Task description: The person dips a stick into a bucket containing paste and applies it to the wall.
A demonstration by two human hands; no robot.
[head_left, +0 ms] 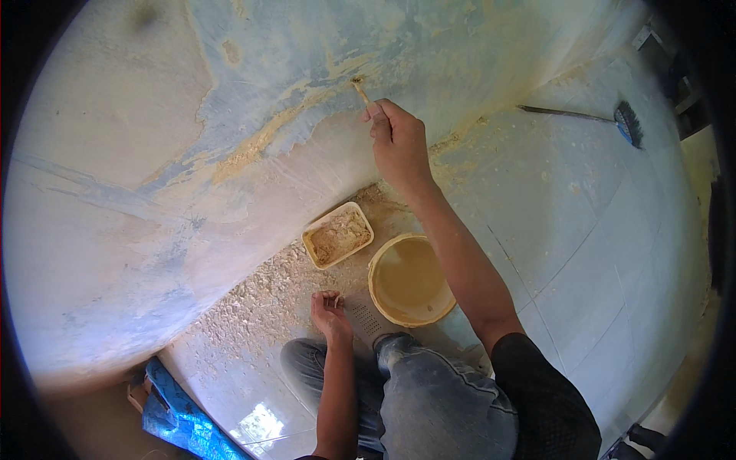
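Note:
My right hand (pixel 399 138) is raised to the wall (pixel 307 100), closed around a thin, light-coloured stick-like tool (pixel 363 93). The tool's small dark tip meets the wall at the upper end of a rough tan patch (pixel 257 146); I cannot make out its exact kind. Low beside my foot, my left hand (pixel 331 310) has its fingers curled, and whatever is in them is too small to tell. Just beyond it lies a shallow cream tray (pixel 305 239) of lumpy tan paste (pixel 340 236). To its right stands a round tub (pixel 373 287) of cloudy tan liquid (pixel 414 280).
Crumbled debris (pixel 261 295) litters the tiled floor (pixel 567 261) along the wall's foot. A dark-bristled broom (pixel 627 124) lies at the far right. Blue sheeting (pixel 180 414) sits at the lower left. My bent knees and patterned sock (pixel 364 318) are close to the tub.

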